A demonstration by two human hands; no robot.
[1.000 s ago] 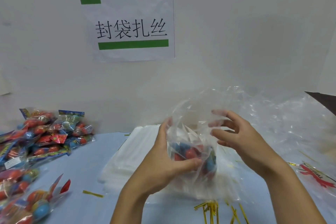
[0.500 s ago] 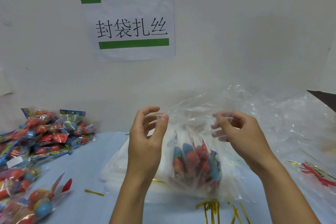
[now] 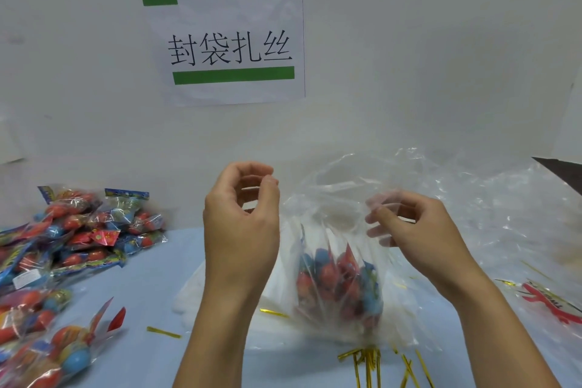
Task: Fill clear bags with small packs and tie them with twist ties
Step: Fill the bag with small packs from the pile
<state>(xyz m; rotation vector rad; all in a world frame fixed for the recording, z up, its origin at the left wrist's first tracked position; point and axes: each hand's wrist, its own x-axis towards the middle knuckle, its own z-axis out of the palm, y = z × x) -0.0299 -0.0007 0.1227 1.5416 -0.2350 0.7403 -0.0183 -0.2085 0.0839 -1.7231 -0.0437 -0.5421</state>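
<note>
a clear, crinkly plastic bag (image 3: pixel 340 277) stands near the middle of the pale blue table (image 3: pixel 151 268), already loaded with small red and blue packs (image 3: pixel 338 280) that sit low in it. its mouth is not yet gathered or tied. the left hand (image 3: pixel 241 224) is raised at the bag's left upper edge, fingers curled with thumb and fingertips close together; whether film is pinched between them i cannot tell. the right hand (image 3: pixel 412 230) pinches the film at the right side of the mouth. so filling looks done for this bag, with bunching the neck and twisting a tie left. gold twist ties (image 3: pixel 367 362) lie scattered just near of the bag. a heap of loose packs (image 3: pixel 72 239) waits at the left, suggesting more bags to fill.
</note>
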